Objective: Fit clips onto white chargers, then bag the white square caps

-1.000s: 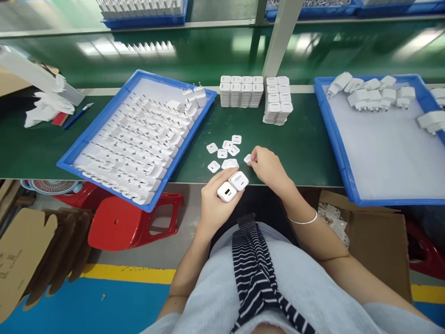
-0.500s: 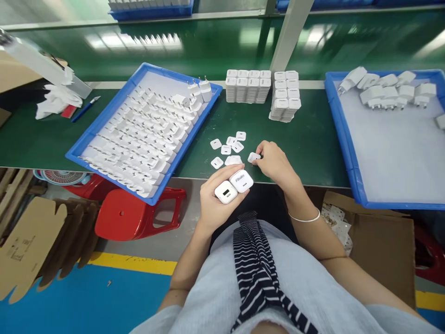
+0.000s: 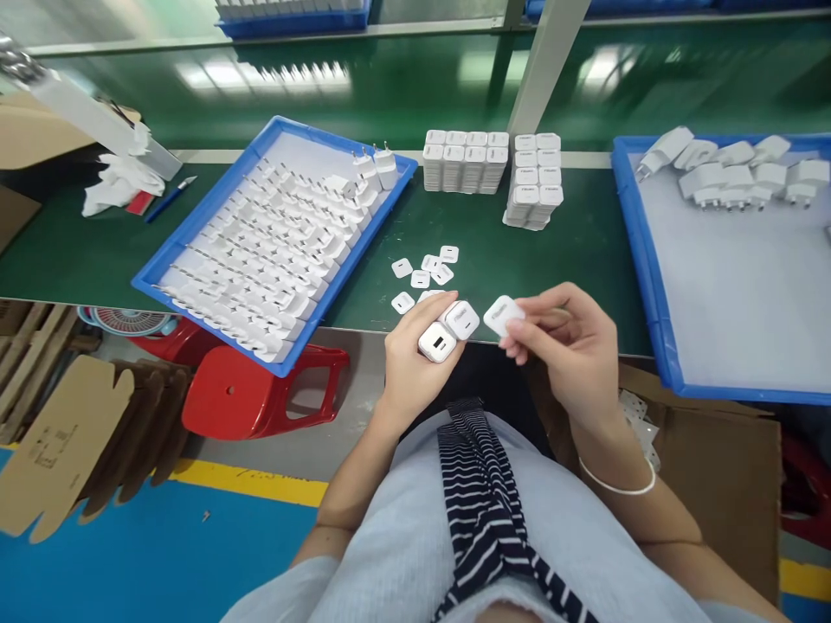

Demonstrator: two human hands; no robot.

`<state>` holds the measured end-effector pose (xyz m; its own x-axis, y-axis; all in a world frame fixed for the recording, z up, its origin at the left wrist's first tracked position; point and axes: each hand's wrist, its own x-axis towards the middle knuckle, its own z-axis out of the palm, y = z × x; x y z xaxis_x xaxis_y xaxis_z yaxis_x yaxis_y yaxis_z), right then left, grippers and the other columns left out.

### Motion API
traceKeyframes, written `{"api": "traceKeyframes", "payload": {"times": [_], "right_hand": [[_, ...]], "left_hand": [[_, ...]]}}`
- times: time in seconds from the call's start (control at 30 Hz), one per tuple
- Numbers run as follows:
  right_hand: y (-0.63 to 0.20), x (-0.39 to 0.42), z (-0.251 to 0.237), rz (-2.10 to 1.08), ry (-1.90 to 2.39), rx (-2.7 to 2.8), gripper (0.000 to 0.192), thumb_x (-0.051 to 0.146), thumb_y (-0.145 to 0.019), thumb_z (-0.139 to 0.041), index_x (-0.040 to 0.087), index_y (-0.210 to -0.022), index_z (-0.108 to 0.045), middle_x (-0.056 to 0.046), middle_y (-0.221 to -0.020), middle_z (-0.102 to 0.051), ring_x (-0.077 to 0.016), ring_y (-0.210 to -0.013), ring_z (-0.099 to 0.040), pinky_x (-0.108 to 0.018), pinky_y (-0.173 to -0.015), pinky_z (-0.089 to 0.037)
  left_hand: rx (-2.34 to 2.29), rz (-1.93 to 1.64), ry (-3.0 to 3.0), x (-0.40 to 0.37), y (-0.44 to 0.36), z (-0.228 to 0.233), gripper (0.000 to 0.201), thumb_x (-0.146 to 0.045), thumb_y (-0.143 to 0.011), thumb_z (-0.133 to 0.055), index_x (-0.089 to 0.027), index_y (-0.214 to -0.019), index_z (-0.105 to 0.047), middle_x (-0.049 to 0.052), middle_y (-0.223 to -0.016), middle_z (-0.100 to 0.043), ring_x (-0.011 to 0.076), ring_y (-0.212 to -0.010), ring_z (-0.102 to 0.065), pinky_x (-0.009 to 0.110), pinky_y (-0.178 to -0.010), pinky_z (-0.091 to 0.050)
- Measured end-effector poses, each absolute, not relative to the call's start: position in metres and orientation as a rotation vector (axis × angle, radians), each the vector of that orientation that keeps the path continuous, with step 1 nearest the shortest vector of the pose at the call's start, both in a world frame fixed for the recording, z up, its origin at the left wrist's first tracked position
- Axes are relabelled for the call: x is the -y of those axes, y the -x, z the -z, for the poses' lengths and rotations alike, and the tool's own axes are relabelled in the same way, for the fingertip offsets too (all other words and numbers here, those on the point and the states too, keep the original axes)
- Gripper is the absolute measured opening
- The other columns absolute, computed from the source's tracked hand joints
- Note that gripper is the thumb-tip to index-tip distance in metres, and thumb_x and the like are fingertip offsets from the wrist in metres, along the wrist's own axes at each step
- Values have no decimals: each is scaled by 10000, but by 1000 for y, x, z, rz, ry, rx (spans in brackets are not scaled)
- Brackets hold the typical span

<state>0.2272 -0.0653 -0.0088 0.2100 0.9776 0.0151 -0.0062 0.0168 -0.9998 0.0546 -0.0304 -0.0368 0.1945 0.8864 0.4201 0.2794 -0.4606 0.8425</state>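
Observation:
My left hand grips two white charger bodies side by side at the near edge of the green table; one shows a port on its end. My right hand pinches a small white square cover piece just right of them. Several more loose white cover pieces lie on the table beyond my left hand.
A blue tray packed with white chargers sits at the left, overhanging the table edge. Another blue tray at the right holds several chargers along its far side. Stacks of white pieces stand at the back. Red stools and cardboard are below.
My right hand has lifted a cover piece off the table and drawn it back toward the chargers in my left hand. My left hand stayed roughly in place.

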Motion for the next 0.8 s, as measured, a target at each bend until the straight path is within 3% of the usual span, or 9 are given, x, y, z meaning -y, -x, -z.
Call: {"api": "traceKeyframes", "payload": {"times": [0.3, 0.8], "right_hand": [[-198, 77, 5, -1297, 1069, 909, 151, 166, -833, -720, 214, -835, -578, 21, -656, -727, -123, -520, -652, -225, -458, -520], [-195, 76, 5, -1276, 1106, 932, 155, 185, -809, -737, 214, -813, -585, 44, -624, -681, -108, -513, -627, -234, -487, -540]], "left_hand": [[-1095, -1276, -1976, 30, -73, 33, 413, -363, -823, -690, -190, -1194, -637, 100, -1245, -675, 251, -1165, -635, 395, -995, -529], [-1139, -1276, -2104, 35, -72, 32, 385, -228, -840, -631, -185, -1222, -611, 92, -1262, -666, 235, -1182, -625, 378, -1010, -525]]}}
